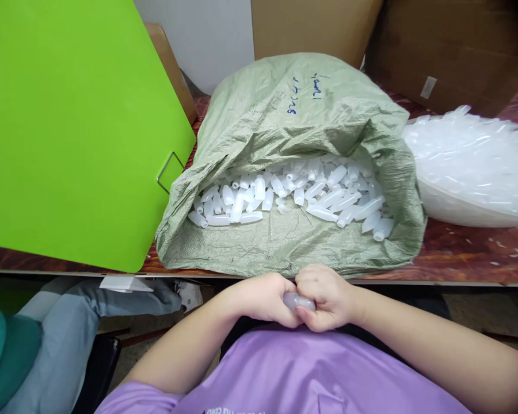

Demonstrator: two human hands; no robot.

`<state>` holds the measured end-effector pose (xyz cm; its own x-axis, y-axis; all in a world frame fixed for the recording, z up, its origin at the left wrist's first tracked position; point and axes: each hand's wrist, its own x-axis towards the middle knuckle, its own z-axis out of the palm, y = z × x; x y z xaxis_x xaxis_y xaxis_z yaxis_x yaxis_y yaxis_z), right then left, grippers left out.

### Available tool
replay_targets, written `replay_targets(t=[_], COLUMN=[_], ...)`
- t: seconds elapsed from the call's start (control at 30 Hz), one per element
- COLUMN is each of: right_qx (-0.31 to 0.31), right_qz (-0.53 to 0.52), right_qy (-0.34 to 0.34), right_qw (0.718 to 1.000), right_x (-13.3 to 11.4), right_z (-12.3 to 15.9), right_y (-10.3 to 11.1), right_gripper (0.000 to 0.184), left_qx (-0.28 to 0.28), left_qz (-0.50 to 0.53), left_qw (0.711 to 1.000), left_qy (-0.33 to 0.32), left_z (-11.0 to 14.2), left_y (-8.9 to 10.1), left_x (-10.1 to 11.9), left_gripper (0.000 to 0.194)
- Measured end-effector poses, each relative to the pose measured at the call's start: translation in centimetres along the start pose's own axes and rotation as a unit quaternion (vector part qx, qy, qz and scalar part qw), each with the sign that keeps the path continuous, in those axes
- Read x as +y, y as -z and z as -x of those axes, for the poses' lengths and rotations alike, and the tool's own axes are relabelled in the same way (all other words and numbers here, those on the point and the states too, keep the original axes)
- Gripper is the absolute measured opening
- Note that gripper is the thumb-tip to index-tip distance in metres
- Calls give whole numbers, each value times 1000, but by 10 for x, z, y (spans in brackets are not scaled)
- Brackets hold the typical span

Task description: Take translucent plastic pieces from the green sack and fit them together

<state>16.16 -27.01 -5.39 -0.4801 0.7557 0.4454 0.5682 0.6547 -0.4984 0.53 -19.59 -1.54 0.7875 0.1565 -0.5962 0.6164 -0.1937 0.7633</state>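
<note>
Close to my body, just off the table's front edge, my left hand (265, 298) and my right hand (328, 294) meet with fingers curled. Both are closed on one small translucent plastic tube (299, 301), its middle showing between them and its ends covered by my fingers. Beyond my hands, a pale green woven sack (250, 248) lies on its side with its mouth towards me. Many similar white, translucent plastic tubes (280, 187) are heaped loose inside it, some with a narrow neck.
A bright green board (77, 132) with a wire handle (171, 172) stands left of the sack. At right, a clear bag (479, 172) bulges with more tubes. Cardboard boxes (449, 52) stand behind. Another person's leg (75, 339) and a teal bucket (17, 356) are below left.
</note>
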Motion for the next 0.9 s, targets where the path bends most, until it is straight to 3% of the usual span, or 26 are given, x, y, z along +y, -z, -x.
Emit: replay_targets(t=[0.1,0.17,0.23,0.33,0.43,0.57,0.63,0.67,0.73,0.8,0.83,0.9], right_qx=[-83,-168,-213,-161,-87,-73,-79,-83,-87,-86,-84,-79], right_qz=[-85,-91,-69,22,163,222,221,220,216,210,205,193], right_qy=[-61,-77,-104,-224,-349,-385,-385,-385,-384,-381,-379,-376], right_qw=[991,978,969,961,919,893,892,892,893,896,898,903], right_x=[2,4,9,26,54,87,96,98,97,92,88,79], right_z=[1,-2,-9,-29,-54,-84,-94,-98,-101,-100,-97,-88], right_y=[4,18,36,52,49,30,21,18,15,17,20,26], right_gripper=[29,27,24,30,27,34,34,32,30,32,33,33], left_qx=[2,-1,7,36,48,24,55,98,231,357,391,405], left_qz=[41,50,11,-91,-122,-42,17,23,-48,-208,-287,-396], left_qw=[999,999,999,995,991,998,997,994,971,911,874,818], left_qy=[-6,-22,-32,-16,-9,-41,-50,-52,-45,-2,33,97], left_z=[-4,-8,-10,-10,-4,8,11,10,3,-9,-17,-31], left_y=[-6,-8,-8,-7,-5,12,28,37,55,70,75,81], left_x=[-9,-15,-19,-21,-18,-5,2,4,5,1,-2,-8], left_gripper=[15,20,32,56,64,41,36,35,30,24,24,27])
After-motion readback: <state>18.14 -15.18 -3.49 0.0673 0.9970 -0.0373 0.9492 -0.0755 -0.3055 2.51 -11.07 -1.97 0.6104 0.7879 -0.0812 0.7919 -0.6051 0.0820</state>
